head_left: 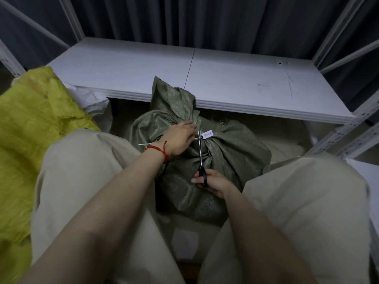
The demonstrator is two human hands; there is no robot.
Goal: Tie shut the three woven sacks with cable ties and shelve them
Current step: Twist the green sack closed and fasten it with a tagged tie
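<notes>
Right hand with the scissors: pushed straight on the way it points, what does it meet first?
Probably the cable tie at the neck of the green sack: the scissors in the right hand reach it, beside the left hand. Depth is unclear.

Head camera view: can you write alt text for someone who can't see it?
A person's right hand holds black-handled scissors with the blades at the gathered neck of a green woven sack, while the left hand grips that neck. A yellow sack lies left; a white shelf stands behind.

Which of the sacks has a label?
The green sack in the middle: a white label sits at its neck; the yellow sack and white sack show none.
</notes>
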